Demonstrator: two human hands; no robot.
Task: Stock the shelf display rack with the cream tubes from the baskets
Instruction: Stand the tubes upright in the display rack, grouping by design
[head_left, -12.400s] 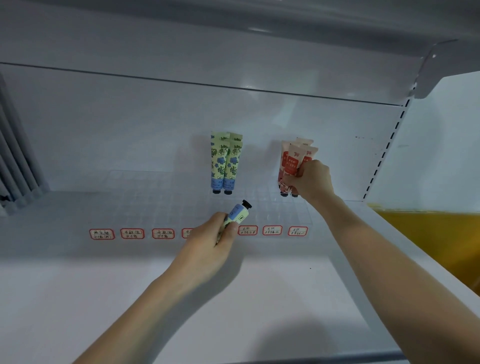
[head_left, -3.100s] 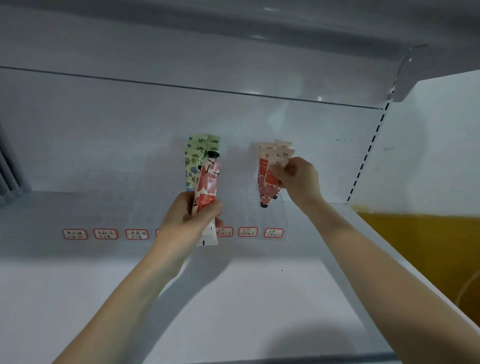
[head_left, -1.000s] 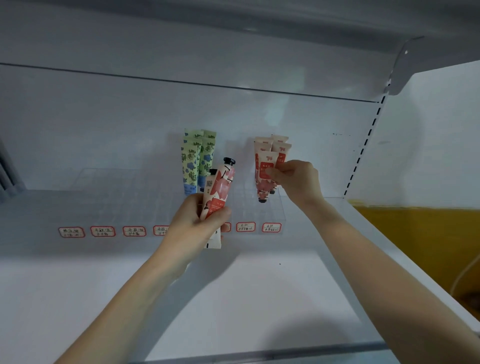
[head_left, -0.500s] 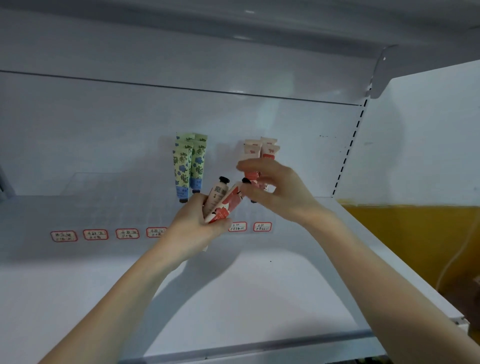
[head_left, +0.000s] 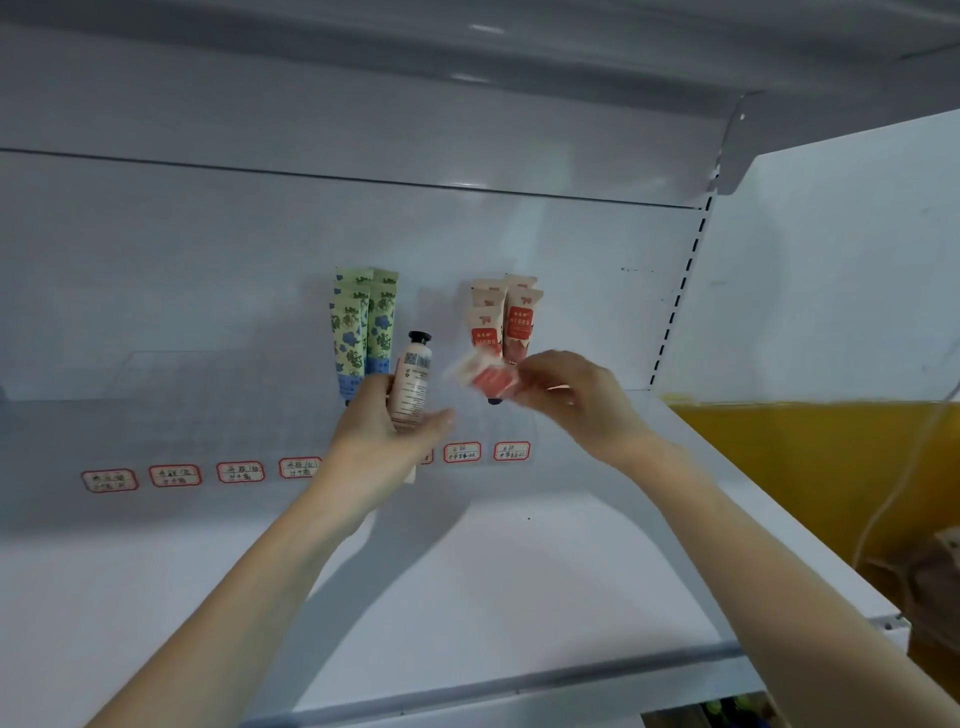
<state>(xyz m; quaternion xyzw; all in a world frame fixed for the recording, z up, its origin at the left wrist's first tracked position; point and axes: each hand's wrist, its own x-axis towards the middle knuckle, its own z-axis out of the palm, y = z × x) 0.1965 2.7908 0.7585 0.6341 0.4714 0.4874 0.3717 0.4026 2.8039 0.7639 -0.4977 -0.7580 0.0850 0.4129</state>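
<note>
At frame centre the left hand (head_left: 384, 431) curls round a pale cream tube (head_left: 413, 387), held upright with its black cap on top. Just to its right, the right hand (head_left: 576, 397) pinches a blurred red tube (head_left: 485, 376). Behind them, green tubes (head_left: 361, 327) and red-and-white tubes (head_left: 504, 322) stand in the clear rack (head_left: 208, 415) on the white shelf (head_left: 493, 571). A yellow wall (head_left: 805, 467) shows at the right.

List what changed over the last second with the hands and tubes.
The right hand left the standing red tubes, crossed left and took the red tube out of the left hand; it now pinches that tube, blurred by motion. The left hand's grip keeps only the pale black-capped tube, cap up. The green tubes, the standing red tubes and the red-bordered labels stayed put.
</note>
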